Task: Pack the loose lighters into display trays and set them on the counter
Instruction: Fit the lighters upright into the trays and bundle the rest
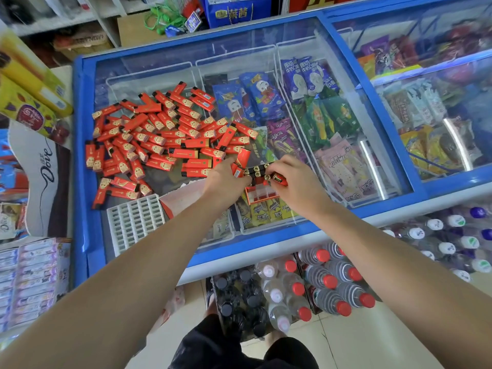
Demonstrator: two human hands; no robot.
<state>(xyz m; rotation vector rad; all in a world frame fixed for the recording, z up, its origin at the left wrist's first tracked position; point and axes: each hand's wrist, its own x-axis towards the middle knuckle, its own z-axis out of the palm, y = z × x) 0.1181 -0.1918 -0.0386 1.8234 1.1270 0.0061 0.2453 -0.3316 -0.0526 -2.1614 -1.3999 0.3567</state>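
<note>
Both grips closed: right hand (294, 179) pinching lighter (279, 180), left hand (226, 177) clutching lighters (241, 162) over tray (259, 194).

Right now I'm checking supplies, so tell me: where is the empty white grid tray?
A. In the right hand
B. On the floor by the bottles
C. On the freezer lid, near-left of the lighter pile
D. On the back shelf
C: the white grid tray lies flat on the freezer lid, just nearer than the lighter pile, and neither hand touches it.
</note>
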